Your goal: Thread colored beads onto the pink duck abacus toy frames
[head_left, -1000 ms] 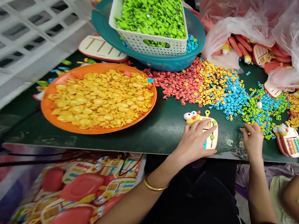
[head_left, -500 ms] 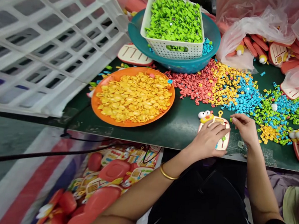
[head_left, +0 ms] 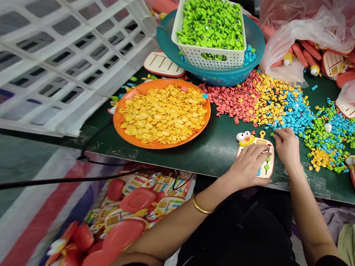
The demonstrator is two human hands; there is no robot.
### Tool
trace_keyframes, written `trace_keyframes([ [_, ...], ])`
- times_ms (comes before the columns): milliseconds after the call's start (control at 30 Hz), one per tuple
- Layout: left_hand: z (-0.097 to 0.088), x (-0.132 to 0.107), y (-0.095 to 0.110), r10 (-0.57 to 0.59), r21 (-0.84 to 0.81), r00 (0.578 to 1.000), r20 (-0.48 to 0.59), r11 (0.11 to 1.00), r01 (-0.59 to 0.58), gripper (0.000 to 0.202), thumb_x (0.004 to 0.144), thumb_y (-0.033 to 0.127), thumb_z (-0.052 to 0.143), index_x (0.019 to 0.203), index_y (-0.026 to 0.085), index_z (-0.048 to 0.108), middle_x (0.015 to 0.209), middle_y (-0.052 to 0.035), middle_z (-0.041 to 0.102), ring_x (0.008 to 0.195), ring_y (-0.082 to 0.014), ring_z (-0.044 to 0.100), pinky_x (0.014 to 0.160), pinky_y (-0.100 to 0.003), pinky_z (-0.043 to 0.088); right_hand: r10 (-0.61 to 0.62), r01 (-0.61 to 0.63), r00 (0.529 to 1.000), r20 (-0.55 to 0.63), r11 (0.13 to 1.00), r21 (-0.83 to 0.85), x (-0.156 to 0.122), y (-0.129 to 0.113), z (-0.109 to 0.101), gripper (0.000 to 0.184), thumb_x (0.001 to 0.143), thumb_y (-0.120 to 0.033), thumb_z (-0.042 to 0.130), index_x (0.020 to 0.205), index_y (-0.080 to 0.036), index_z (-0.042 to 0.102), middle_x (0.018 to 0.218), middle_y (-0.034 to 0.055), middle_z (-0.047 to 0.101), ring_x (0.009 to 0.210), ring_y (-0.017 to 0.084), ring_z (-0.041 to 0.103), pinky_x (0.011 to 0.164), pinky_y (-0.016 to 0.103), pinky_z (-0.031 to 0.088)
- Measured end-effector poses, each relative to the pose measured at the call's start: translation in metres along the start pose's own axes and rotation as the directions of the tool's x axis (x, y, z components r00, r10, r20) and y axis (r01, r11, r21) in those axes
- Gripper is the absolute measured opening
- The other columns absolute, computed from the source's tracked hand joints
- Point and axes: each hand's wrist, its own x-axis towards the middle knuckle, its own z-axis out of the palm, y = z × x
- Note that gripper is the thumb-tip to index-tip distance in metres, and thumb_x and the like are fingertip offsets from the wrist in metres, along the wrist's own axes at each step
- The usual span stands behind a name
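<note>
A cream toy panel (head_left: pixel 271 153) with a red rim, bulging eyes and a yellow beak lies on the table near its front edge. My left hand (head_left: pixel 247 164) is laid across it, thumb by the lower edge and fingers over the face, holding it. Green pieces (head_left: pixel 266 167) and a blue piece show in the panel's slots beside my fingers; the part under the hand is hidden. Just off the panel's upper right corner, my right hand (head_left: pixel 286 148) has its fingers pinched at a small green piece (head_left: pixel 272 134).
An orange plate (head_left: pixel 117 126) of yellow pieces stands left of the panel. Behind is a teal basin (head_left: pixel 163 33) bearing a white basket (head_left: pixel 193 56) of green pieces. Loose red, yellow, blue and green pieces (head_left: pixel 297 111) spread rightward. A white crate (head_left: pixel 90 92) leans at left.
My right hand has moved slightly away from me, still pinched at the green piece. Two green pieces now show on the panel where one showed before. My left hand stays on the panel.
</note>
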Motion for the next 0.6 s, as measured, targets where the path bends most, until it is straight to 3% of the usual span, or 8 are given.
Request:
trace_keyframes([
  [133,0.002,-0.002,-0.002,0.058,0.002,0.998,0.014,0.998,-0.058,0.064,0.073,0.052,0.08,0.122,0.017,0.061,0.127,-0.0112,0.063,0.123,-0.0324,0.053,0.108,-0.048,0.04,-0.013,0.017,0.995,0.104,0.999,-0.041,0.012,0.005,0.004,0.017,0.087,-0.02,0.058,0.084,-0.019,0.075,0.081,0.0063,0.067,0.076,0.02,0.06,0.075,0.033,0.047],
  [300,0.005,-0.006,-0.004,0.051,-0.057,0.999,-0.01,0.997,-0.052,0.065,0.074,0.053,0.08,0.123,0.018,0.058,0.13,-0.0113,0.062,0.124,-0.031,0.054,0.111,-0.048,0.04,-0.045,0.018,0.992,0.121,0.977,0.212,-0.007,0.002,-0.013,0.02,0.09,-0.034,0.062,0.099,-0.021,0.075,0.09,0.0053,0.069,0.082,0.019,0.063,0.072,0.032,0.05],
  [400,0.005,-0.006,-0.003,-0.031,-0.096,0.999,-0.032,0.995,0.027,0.083,0.066,0.052,0.085,0.132,0.017,0.049,0.139,-0.016,0.053,0.131,-0.0331,0.05,0.111,-0.049,0.04,-0.089,0.038,0.981,0.17,0.958,0.284,-0.021,0.002,-0.017,0.021,0.09,-0.035,0.062,0.101,-0.023,0.076,0.093,0.0048,0.066,0.086,0.018,0.063,0.072,0.031,0.051],
  [500,0.004,-0.003,-0.002,-0.091,-0.099,0.995,-0.033,0.991,0.087,0.111,0.062,0.049,0.088,0.15,0.018,0.029,0.152,-0.0192,0.039,0.141,-0.0357,0.039,0.115,-0.052,0.036,-0.092,0.044,0.98,0.175,0.964,0.263,-0.029,0.004,-0.015,0.021,0.091,-0.034,0.061,0.101,-0.025,0.077,0.09,0.0038,0.062,0.082,0.017,0.061,0.073,0.031,0.052],
  [600,0.004,0.003,-0.001,-0.094,-0.054,0.996,0.009,0.994,0.094,0.119,0.063,0.051,0.085,0.156,0.018,0.019,0.159,-0.0188,0.032,0.143,-0.0378,0.036,0.117,-0.053,0.032,-0.072,0.037,0.985,0.16,0.976,0.214,-0.031,0.0,-0.013,0.022,0.092,-0.032,0.059,0.101,-0.026,0.078,0.088,0.0036,0.062,0.081,0.017,0.062,0.075,0.031,0.052],
])
